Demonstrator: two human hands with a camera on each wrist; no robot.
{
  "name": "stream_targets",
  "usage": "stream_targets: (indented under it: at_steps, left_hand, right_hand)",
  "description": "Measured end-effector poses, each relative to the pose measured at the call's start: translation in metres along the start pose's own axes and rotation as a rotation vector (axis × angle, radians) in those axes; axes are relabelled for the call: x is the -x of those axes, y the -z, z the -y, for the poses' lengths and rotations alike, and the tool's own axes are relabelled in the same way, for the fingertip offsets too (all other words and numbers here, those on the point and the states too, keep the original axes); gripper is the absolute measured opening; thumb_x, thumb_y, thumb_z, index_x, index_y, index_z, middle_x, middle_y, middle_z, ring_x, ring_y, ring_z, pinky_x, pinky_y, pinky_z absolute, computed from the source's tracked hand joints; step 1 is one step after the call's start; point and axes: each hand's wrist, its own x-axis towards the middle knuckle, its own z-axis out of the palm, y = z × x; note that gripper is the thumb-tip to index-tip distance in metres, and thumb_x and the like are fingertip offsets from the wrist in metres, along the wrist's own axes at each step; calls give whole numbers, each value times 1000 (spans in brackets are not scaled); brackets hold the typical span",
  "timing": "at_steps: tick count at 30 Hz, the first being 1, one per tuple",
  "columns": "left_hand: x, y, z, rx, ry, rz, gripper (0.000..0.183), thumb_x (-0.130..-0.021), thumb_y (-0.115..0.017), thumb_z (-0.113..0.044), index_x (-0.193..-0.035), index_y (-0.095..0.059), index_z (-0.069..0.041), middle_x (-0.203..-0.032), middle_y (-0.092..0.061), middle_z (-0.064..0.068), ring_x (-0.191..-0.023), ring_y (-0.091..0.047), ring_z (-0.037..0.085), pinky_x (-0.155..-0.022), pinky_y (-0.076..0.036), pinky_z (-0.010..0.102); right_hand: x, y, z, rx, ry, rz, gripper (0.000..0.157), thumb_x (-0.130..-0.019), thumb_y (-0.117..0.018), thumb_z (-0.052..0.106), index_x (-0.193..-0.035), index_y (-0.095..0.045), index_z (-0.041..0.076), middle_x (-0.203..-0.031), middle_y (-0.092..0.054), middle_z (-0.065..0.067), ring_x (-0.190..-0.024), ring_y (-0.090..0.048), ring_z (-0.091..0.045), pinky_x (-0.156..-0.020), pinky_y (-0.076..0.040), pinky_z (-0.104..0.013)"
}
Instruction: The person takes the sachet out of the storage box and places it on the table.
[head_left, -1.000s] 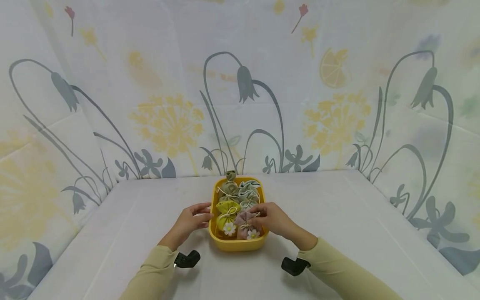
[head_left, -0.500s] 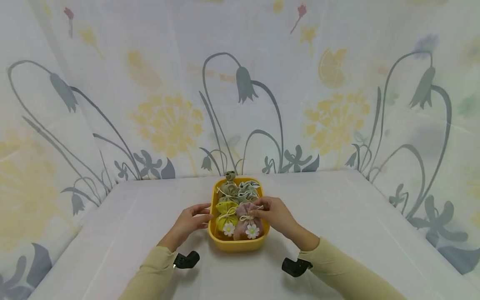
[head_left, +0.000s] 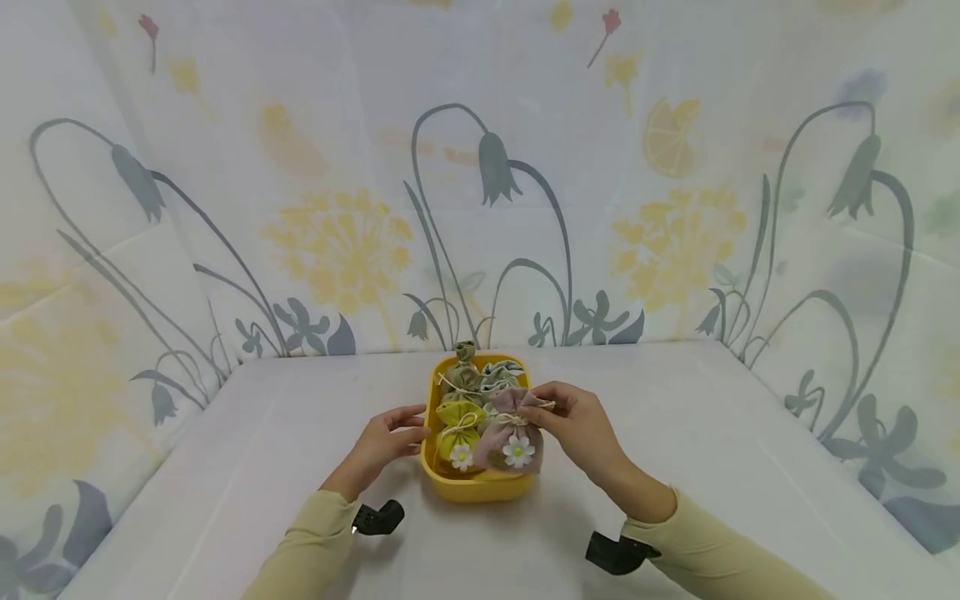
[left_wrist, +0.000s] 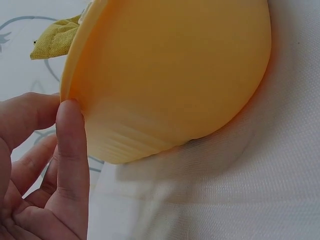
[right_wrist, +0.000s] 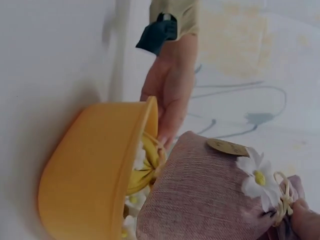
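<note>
A mauve drawstring pouch (head_left: 495, 437) with a white daisy and a small brown tag hangs at the front right of a yellow plastic tub (head_left: 480, 490). My right hand (head_left: 585, 425) pinches it by its tied neck, and in the right wrist view the pouch (right_wrist: 195, 195) is lifted above the tub's rim. At the tub's left side, my left hand (head_left: 384, 442) pinches the rim between thumb and finger. Inside the tub sit a yellow-green pouch (head_left: 452, 417) with a daisy, an olive pouch (head_left: 461, 379) and pale grey-green cloth (head_left: 501, 375), partly covered by the mauve pouch.
The tub stands on a white-covered table (head_left: 300, 400). Behind it and at the sides hangs a white curtain (head_left: 525, 233) printed with flowers. A black wrist camera (head_left: 378, 518) is on the left wrist, another camera (head_left: 618, 552) on the right.
The right hand has raised the mauve pouch out of its place in the tub's front right, moving it up and slightly right. The left hand keeps its place at the rim.
</note>
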Motion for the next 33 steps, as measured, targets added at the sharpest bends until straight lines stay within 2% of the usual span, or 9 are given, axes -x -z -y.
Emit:
stream_targets:
  at_steps: [8,19,27,33]
  left_hand:
    - [0,-1,1,3,2,-3,47,-84,-70,-13,-127,-55,-4,-111,-58,13,-90,-62,20,-76,-55,33]
    - [0,-1,0,-6,1,-9,47,-84,-69,-14,-128,-55,-4,-112,-58,13,-90,-62,20,-77,-54,33]
    - [2,0,-1,4,-4,-7,46,-84,-69,-12,-127,-55,-3,-110,-58,13,-89,-62,20,-76,-55,33]
    - [1,-1,-3,12,-15,-2,45,-85,-67,-9,-128,-54,-1,-110,-59,13,-85,-64,20,-75,-55,33]
  right_hand:
    - [20,25,1,14,-22,-36,16,-83,-70,11,-95,-67,1,-94,-64,-7,-74,-60,-13,-64,-51,-22]
    - [33,54,-6,95,-20,-103,22,-86,-67,19,-99,-65,2,-91,-63,-5,-73,-55,-10,-60,-47,-22]
    - [34,65,-16,125,-7,-136,21,-88,-65,15,-100,-63,-2,-93,-63,-7,-74,-56,-8,-62,-49,-21]
    - [26,68,-22,122,-39,-148,22,-91,-62,16,-102,-61,-3,-94,-62,-8,-79,-56,-10,-66,-50,-22]
